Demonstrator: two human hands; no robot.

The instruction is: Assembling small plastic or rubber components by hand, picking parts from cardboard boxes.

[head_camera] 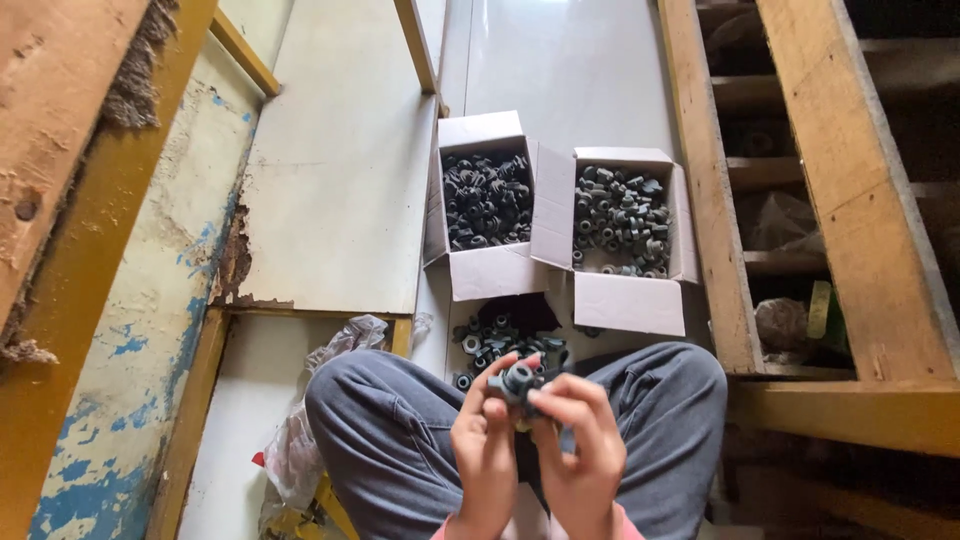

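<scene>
Pale smooth floor [570, 70] runs ahead of you, with worn wooden framing [860, 200] on your right and a chipped blue-and-cream painted panel [130, 330] on your left. You sit cross-legged in grey trousers [390, 420], both hands raised over your lap. Your left hand [484, 450] and right hand [580, 450] pinch one small dark grey plastic fitting [518, 381] between them, fingers closed narrowly on it from both sides. You look to be mid-assembly or checking this one piece; a next move would call for a firm, even twist or press without letting it slip.

Two open white cardboard boxes sit side by side ahead: the left box [480, 270] and the right box [625, 300], each full of too many dark parts to count. One loose heap of dark parts [500, 340] lies just before your knees. One crumpled clear plastic bag [300, 440] lies by your left leg.
</scene>
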